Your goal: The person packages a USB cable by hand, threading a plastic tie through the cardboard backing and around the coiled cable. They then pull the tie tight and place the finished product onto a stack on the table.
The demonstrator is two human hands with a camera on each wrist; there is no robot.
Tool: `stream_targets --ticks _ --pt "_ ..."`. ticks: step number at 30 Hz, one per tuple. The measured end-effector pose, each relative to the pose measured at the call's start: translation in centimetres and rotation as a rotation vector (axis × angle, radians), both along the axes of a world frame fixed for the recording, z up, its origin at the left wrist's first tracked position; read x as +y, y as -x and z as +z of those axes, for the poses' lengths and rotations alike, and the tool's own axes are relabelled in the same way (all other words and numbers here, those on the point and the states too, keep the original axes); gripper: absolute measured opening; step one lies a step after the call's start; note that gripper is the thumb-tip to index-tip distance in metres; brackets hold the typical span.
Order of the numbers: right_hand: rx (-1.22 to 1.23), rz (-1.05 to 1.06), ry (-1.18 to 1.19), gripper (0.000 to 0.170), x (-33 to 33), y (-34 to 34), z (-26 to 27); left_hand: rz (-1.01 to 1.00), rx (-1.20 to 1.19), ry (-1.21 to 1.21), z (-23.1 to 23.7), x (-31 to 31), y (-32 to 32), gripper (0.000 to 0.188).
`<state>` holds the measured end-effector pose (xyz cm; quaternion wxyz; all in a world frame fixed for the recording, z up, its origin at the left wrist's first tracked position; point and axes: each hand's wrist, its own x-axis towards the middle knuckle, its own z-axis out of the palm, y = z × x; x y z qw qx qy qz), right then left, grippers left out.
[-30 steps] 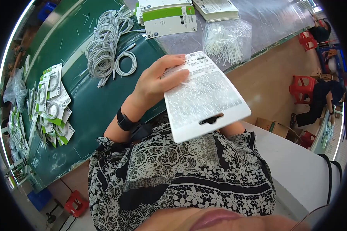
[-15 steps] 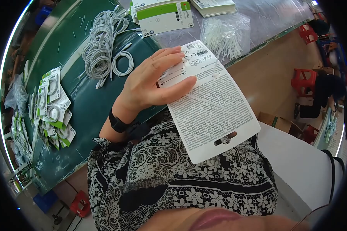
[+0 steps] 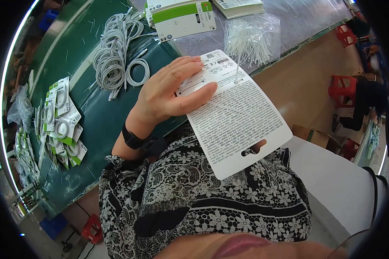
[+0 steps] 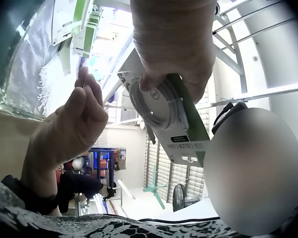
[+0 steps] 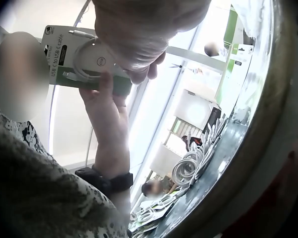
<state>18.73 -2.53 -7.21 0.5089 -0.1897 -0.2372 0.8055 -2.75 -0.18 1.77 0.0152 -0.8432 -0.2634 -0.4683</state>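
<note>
Where our glossy workbench [image 3: 80, 47] shines green, looped white cables [image 3: 110, 60] lie

Farther right we see a crinkled clear plastic bag [image 3: 274, 33] of thin ties [image 3: 250, 42]. Before us, our left hand [image 3: 166, 93] grips a flat, round-cornered USB-C cable card [image 3: 244, 125], thumb on its printed back. Near it, our right hand [image 4: 72, 121] bunches its fingertips; whether they pinch anything, we cannot tell. A coiled cable [image 4: 151, 120] sits on the card's front, and a slender plastic tie [image 3: 238, 70] pokes from its back.
</note>
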Motion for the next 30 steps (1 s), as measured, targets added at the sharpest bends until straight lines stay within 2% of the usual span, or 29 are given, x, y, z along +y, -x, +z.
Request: stream_targets --ticks 8,12,15,16,19,20,23,24,27,30 --pt "0.176 -0.011 0.131 0.028 -0.7 -0.7 1.2 -0.014 0.035 0.003 -0.7 0.2 -0.2 0.049" --pt "0.246 -0.019 0.180 0.028 -0.5 -0.4 2.1 -0.024 -0.051 0.103 -2.2 0.2 -0.2 0.041" --pt "-0.437 -0.291 -0.950 0.031 2.2 0.4 2.4 0.099 -0.408 0.752 -4.2 -1.0 -0.5 0.037" --pt "-0.439 -0.295 -0.944 0.031 2.2 0.7 2.8 0.096 -0.405 0.757 -4.2 -1.0 -0.8 0.037" --pt "-0.468 -0.416 -0.698 0.020 2.1 1.8 4.3 0.041 -0.760 0.900 -4.4 -0.9 -1.9 0.037" --pt "-0.469 -0.416 -0.695 0.020 2.3 2.0 4.6 0.042 -0.760 0.903 -4.4 -0.9 -1.9 0.037" --pt "-0.972 -0.576 -0.945 0.015 2.9 2.1 5.2 0.112 -0.729 0.938 -4.2 -0.9 -1.9 0.042" --pt "-0.974 -0.575 -0.943 0.015 3.1 2.1 5.6 0.112 -0.730 0.941 -4.2 -0.9 -1.9 0.042" --pt "-1.293 -0.648 -1.178 0.014 3.2 2.1 6.5 0.106 -0.782 0.911 -4.2 -0.8 -2.1 0.040" --pt "-1.334 -0.679 -1.252 0.017 3.7 2.2 6.2 0.136 -0.705 0.835 -4.2 -1.0 -2.4 0.039"
